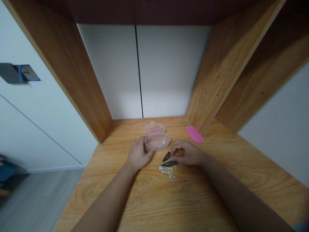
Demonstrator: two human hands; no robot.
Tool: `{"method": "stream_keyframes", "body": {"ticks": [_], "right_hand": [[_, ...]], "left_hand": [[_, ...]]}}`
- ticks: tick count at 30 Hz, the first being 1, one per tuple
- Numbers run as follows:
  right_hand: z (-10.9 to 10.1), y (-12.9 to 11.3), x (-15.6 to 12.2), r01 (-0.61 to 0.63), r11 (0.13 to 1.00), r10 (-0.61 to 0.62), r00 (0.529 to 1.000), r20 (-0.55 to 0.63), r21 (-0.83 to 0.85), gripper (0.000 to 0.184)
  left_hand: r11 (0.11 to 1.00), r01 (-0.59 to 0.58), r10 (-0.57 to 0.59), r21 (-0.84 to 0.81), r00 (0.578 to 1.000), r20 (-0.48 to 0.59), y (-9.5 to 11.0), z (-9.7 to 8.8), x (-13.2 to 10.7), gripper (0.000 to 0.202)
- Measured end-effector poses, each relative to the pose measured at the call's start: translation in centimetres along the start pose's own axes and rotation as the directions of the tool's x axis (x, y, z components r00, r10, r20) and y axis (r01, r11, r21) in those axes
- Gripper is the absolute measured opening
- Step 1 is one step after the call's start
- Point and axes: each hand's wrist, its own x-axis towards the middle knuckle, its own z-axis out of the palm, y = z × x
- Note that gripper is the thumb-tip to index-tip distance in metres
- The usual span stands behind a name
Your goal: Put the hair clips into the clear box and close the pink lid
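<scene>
A clear plastic case lies on the wooden surface with its lid folded back behind it; a pink handle shows at the lid. My left hand grips the case's left end, thumb along the front wall and fingers behind. My right hand is in a pinch just right of the case's front corner, with a dark hair clip at its fingertips. Below lie another dark hair clip and several silvery hair clips, overlapping in a small pile.
A flat pink oval piece lies at the back right, against the upright wooden panel. Another panel rises on the left, and a white back wall closes off the far side. A dark shelf overhangs the surface.
</scene>
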Motion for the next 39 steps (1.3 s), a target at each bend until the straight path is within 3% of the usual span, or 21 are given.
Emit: {"method": "stream_keyframes", "body": {"ticks": [5, 12, 17, 26, 32, 39], "right_hand": [[-0.1, 0.1, -0.3, -0.056, 0.998, 0.053, 0.991, 0.124, 0.025, 0.033], [0.2, 0.2, -0.2, -0.066, 0.998, 0.063, 0.992, 0.112, 0.023, 0.017], [0.0, 0.7, -0.2, -0.016, 0.994, 0.002, 0.991, 0.134, 0.106, 0.024], [-0.3, 0.8, -0.3, -0.104, 0.948, 0.083, 0.993, 0.081, 0.302, 0.031], [-0.4, 1.0, 0.0, 0.002, 0.991, 0.003, 0.999, -0.035, 0.136, 0.026], [0.2, 1.5, 0.1, 0.051, 0.999, -0.051, 0.999, 0.008, 0.0, 0.021]], "left_hand": [[1.0, 0.027, -0.026, -0.01, 1.0, 0.012, 0.5, -0.3, 0.0, 0.051], [0.996, 0.08, -0.081, 0.042, 0.997, 0.016, 0.7, -0.5, 0.1, 0.048], [0.996, 0.076, -0.077, 0.052, 0.997, 0.007, 0.6, -0.4, 0.1, 0.048], [0.992, 0.064, -0.066, 0.109, 0.998, 0.014, 0.4, -0.2, 0.2, 0.049], [0.991, 0.068, -0.069, 0.115, 0.998, 0.005, 0.3, -0.1, 0.1, 0.05], [0.993, 0.05, -0.05, 0.106, 0.999, 0.002, 0.2, -0.1, 0.2, 0.046]]}}
